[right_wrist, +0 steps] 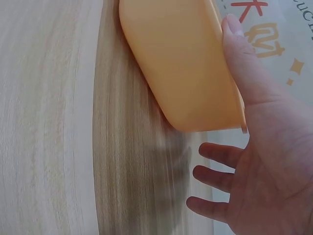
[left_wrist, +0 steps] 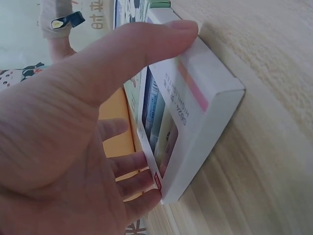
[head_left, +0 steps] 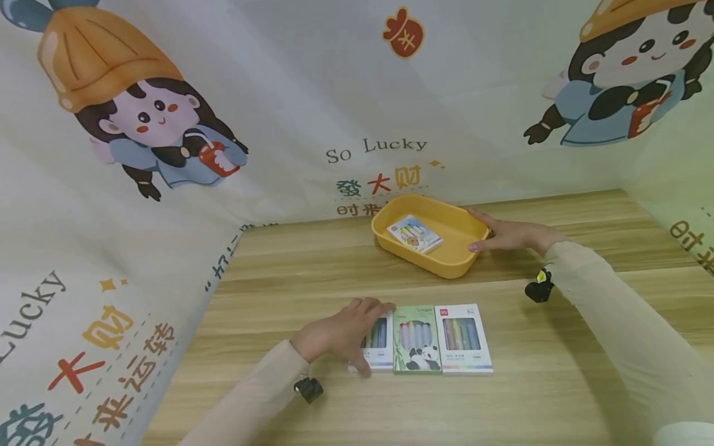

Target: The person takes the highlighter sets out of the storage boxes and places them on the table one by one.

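Observation:
My left hand spans the left white box of highlighters. Its thumb lies over the near end, and its fingertips are at the far edge. Next to that box lie a green pen box with a panda and another white pen box, side by side. Farther back, my right hand is at the right end of a yellow tray. The thumb touches the tray rim; three fingers extend apart from the tray. A small pen pack lies inside the tray.
The wood-patterned tabletop carries the boxes and tray. A printed white cloth with cartoon figures rises behind the tray and continues along both sides.

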A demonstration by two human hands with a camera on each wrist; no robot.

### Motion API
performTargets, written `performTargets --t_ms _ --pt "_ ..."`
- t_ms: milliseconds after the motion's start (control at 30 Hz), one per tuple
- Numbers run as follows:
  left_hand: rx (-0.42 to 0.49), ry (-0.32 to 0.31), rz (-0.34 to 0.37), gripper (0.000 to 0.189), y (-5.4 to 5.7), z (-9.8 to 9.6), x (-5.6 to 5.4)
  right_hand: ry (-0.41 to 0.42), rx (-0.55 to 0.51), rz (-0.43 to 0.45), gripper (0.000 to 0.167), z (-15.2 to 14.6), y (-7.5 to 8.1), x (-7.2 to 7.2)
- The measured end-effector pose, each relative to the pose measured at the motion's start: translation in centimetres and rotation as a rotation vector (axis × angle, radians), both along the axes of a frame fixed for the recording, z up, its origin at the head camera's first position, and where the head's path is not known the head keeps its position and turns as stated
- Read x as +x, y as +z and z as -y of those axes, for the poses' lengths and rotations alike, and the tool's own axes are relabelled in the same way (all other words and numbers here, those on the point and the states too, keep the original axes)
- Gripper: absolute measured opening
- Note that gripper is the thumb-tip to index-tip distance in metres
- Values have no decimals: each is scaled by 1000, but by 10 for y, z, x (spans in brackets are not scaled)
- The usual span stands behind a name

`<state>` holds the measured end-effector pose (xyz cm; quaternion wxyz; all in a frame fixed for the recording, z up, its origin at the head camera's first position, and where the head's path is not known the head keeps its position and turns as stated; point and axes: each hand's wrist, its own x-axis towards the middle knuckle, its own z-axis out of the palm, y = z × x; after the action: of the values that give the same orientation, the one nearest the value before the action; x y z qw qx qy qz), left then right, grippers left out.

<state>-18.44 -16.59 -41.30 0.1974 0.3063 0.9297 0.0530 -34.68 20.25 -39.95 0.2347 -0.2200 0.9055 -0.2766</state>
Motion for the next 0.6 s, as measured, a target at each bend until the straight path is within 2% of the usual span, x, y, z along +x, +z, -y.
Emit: performTargets --t_ms 100,200,600 --pt "17 10 17 127 0 2 1 4 12 -5 109 1 -1 0" --pt "27 23 21 125 3 2 -2 -6 11 -4 110 1 1 -1" --pt "103 67 15 110 21 0 -22 -10 -26 16 108 0 -3 -2"
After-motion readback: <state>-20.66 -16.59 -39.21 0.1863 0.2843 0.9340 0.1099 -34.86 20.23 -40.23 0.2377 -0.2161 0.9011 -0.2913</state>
